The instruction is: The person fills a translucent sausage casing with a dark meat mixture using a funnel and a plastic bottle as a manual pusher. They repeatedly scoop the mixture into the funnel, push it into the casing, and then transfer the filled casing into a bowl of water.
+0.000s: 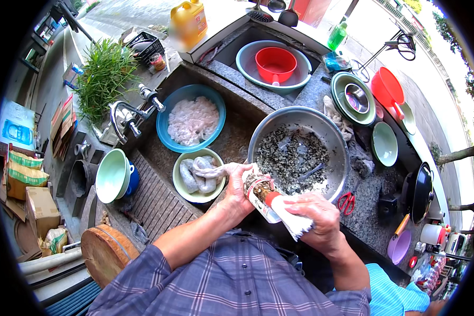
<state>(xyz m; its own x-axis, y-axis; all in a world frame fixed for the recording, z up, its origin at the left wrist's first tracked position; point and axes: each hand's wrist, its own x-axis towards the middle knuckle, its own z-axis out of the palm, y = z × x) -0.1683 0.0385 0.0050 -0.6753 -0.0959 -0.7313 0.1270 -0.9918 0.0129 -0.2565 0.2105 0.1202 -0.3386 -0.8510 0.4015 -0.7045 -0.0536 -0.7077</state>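
My left hand (237, 193) holds the neck end of a cut plastic bottle (260, 197) together with the end of a pale sausage casing. From there the filled casing (205, 172) runs down into a light green bowl (177, 185). My right hand (320, 221) grips a white, cloth-like wrapped piece (290, 215) with a red part that reaches into the bottle, against a brown, grainy filling. Just beyond my hands is a large metal basin (341, 166) with a dark and white grainy mix (292, 154) and a spoon in it.
A blue basin (164, 130) of pale, wet stuff stands in the stone sink. Red-handled scissors (346, 203) lie right of the metal basin. A faucet (120, 118), green bowls (112, 175) and a round wooden block (106, 252) are at left. Part of another person (395, 288) shows at lower right.
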